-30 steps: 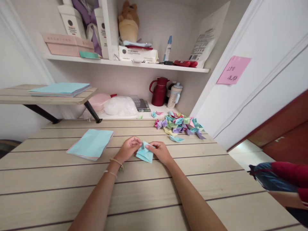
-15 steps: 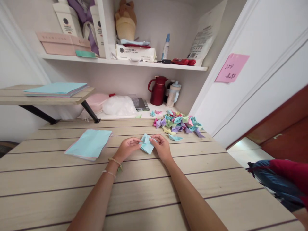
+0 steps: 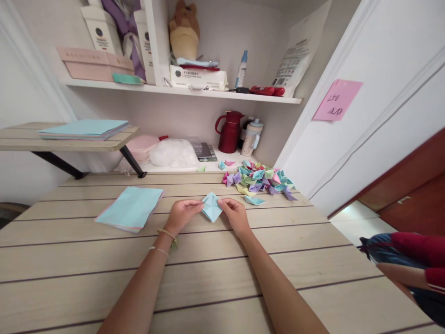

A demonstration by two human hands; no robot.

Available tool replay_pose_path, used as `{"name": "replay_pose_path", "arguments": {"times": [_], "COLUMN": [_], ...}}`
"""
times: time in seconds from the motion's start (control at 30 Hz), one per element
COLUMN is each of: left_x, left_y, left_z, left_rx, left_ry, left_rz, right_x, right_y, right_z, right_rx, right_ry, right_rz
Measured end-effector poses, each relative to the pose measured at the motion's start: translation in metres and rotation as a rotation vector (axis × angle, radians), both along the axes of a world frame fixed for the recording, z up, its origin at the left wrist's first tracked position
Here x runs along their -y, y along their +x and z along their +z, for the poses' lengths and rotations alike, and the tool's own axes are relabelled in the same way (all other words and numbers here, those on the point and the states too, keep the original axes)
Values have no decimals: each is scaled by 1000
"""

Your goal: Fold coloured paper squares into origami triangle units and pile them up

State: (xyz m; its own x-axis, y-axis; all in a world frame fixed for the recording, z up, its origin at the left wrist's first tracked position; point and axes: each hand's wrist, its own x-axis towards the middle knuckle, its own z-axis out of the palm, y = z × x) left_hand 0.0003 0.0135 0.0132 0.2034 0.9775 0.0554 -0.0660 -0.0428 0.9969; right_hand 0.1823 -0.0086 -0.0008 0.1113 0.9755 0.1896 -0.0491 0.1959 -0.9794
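A folded light-blue paper (image 3: 212, 208), now a diamond with creases across it, is held just over the wooden table (image 3: 208, 287). My left hand (image 3: 182, 214) pinches its left corner between thumb and fingers. On the opposite corner, my right hand (image 3: 234, 214) pinches it the same way. Behind my right hand lies a heap of small folded paper boats (image 3: 260, 176) in several colours, with one blue boat (image 3: 254, 200) in front of the heap. To the left of my left hand rests a stack of blue-topped paper sheets (image 3: 130, 208).
A raised wooden stand (image 3: 121, 141) on black legs carries another paper stack (image 3: 83, 129) at the left. Behind the table are a plastic bag (image 3: 174, 153), a red jug (image 3: 228, 132) and a tumbler (image 3: 251, 138). Part of a person (image 3: 399, 255) shows at the right edge.
The blue paper has gone from a partly opened fold with raised flaps to a flattened diamond. My hands have shifted to its left and right corners.
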Motion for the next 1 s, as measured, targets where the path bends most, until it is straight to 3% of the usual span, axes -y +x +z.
{"name": "replay_pose_path", "arguments": {"times": [0.2,0.37,0.57,0.8,1.0], "left_x": [-2,-1,0,-3,-4], "left_y": [1,2,3,4,3], "left_z": [0,-1,-3,-9,-8], "left_rx": [31,22,21,-48,-182], "left_ry": [10,60,50,139,212], "left_rz": [29,34,-73,-39,1], "right_x": [-1,-1,0,3,4], "right_y": [-1,1,3,-1,-2], "right_z": [0,-2,-5,-1,-1], "right_rx": [-78,23,151,345,282], "right_ry": [46,53,45,152,95], "right_rz": [-38,13,101,14,25]}}
